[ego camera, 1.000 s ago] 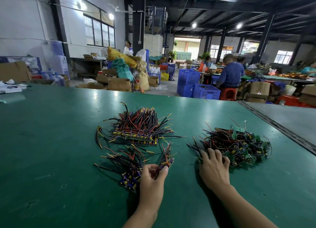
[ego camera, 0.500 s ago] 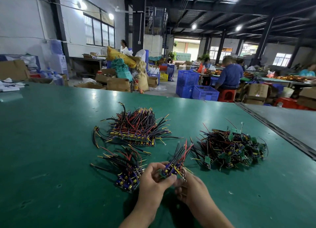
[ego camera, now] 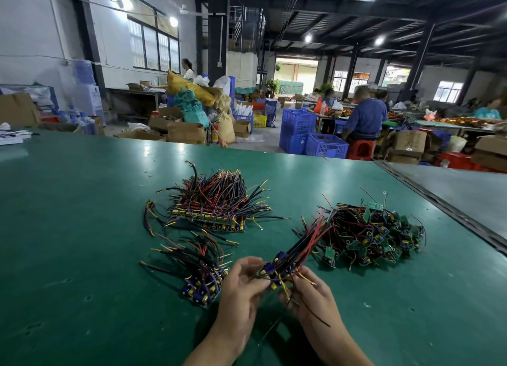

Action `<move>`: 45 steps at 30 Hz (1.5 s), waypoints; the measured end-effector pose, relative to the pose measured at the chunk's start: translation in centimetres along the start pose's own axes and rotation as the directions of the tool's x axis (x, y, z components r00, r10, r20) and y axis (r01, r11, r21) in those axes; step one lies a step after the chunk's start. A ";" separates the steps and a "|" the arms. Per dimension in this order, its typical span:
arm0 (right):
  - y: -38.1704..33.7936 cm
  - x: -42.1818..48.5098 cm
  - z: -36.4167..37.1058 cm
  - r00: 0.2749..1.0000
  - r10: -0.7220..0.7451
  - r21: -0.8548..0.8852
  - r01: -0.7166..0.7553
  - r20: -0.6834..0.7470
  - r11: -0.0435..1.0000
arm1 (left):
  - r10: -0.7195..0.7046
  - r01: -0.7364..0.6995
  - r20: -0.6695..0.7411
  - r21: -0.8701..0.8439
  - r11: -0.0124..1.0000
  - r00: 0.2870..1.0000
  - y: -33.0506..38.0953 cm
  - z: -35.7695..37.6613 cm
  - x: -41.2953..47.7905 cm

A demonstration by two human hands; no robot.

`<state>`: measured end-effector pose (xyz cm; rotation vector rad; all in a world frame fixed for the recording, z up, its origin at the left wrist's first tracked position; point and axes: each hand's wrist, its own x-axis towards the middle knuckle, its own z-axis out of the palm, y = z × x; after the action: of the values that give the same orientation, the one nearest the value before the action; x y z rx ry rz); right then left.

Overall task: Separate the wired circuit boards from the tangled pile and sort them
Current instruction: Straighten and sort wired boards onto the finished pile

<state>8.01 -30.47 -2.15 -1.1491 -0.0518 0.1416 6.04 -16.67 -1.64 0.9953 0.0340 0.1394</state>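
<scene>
Wired circuit boards (ego camera: 282, 269), a small bunch, are held just above the surface (ego camera: 82, 228) near its 6 o'clock edge. The bunch's long axis slants: blue-capped board ends lie low toward 7 o'clock, and red and black wires point toward 1 o'clock, at the tangled pile (ego camera: 370, 234) lying at 3 o'clock. The left hand (ego camera: 244, 283) pinches the board end with curled fingers and thumb. The right hand (ego camera: 310, 297) grips it from the other side, loose wires trailing over it. Both forearms rise from the bottom edge and converge. A neat stack (ego camera: 216, 206) lies at 12 o'clock and a smaller group (ego camera: 197, 267) at 9 o'clock.
</scene>
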 end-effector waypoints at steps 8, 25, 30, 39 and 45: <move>-0.5 -0.3 0.2 0.999 -0.034 -0.121 0.038 0.037 0.992 | -0.003 0.002 0.001 0.250 0.968 1.000 -0.4 0.1 -0.2; 1.6 -0.1 0.1 0.964 -0.127 -0.234 0.183 0.236 0.955 | 0.263 -0.168 -0.257 0.339 0.925 0.930 -0.9 0.5 0.2; 0.2 -1.0 0.4 0.709 -0.678 -0.663 0.415 -0.194 0.623 | 0.332 -0.218 -0.245 0.398 0.891 0.911 -0.9 0.3 0.4; -0.1 -2.5 2.5 0.835 -0.484 -0.892 0.401 0.261 0.210 | 0.388 -0.227 -0.193 0.552 0.802 0.901 -1.4 -0.2 0.4; -0.5 -2.1 2.5 0.868 -0.474 -0.940 0.273 0.151 0.202 | 0.426 -0.287 -0.052 0.664 0.691 0.903 -1.2 0.1 -0.1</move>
<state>5.64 -28.64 -0.63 -2.3515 -0.3053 -0.5506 6.02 -17.39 -2.63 1.6797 0.0766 0.6310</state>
